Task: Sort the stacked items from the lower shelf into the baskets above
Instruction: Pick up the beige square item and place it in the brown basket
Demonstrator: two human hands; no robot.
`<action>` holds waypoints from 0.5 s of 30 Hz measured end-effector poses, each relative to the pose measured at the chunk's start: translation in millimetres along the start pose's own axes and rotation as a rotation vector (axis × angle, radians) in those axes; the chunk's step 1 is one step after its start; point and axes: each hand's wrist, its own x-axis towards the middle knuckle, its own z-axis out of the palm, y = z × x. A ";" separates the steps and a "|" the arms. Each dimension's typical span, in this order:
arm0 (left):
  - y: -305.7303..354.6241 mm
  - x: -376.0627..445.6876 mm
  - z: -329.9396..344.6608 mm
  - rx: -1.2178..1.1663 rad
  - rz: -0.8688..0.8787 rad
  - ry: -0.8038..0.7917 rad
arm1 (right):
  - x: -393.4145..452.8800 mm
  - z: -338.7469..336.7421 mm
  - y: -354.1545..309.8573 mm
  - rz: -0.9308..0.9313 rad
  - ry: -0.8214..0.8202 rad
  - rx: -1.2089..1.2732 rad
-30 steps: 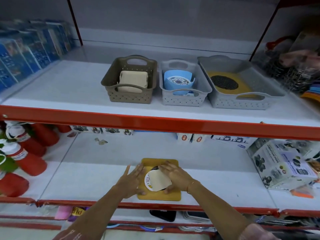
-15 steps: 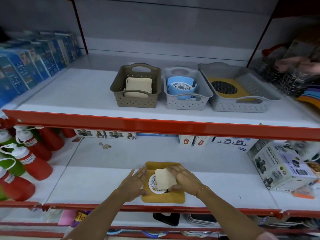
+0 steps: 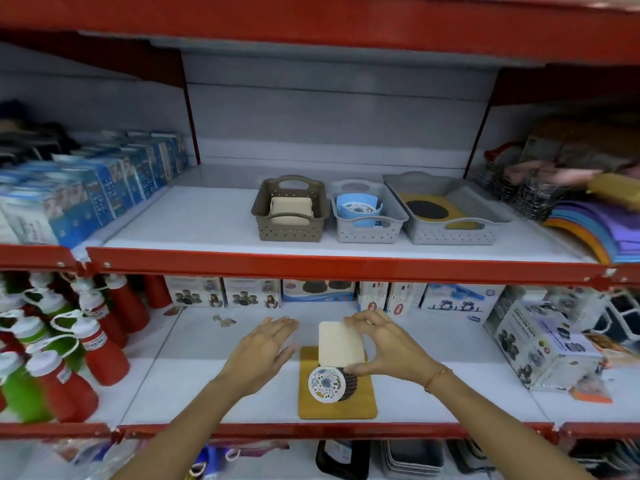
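Observation:
On the lower shelf lies a yellow square mat with a round floral white disc and a dark round piece under it. My right hand grips a cream rectangular pad by its top and bottom edges, lifted and tilted above the mat. My left hand hovers open just left of the mat, touching nothing. On the upper shelf stand a brown basket holding cream pads, a small grey basket holding blue and floral discs, and a large grey basket holding a yellow mat with a dark disc.
Red and green squeeze bottles crowd the lower shelf's left. Boxed goods stand at the right and along the back. Blue boxes fill the upper shelf's left; coloured sheets lie at its right. A red shelf edge runs between the levels.
My right hand has lifted the cream pad off the floral disc and raised it. My left hand has come off the mat and opened. The view has tilted upward.

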 end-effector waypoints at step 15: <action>-3.1 49.3 -126.8 0.026 0.216 0.618 | 43.3 -123.6 -70.0 -0.224 0.334 -0.069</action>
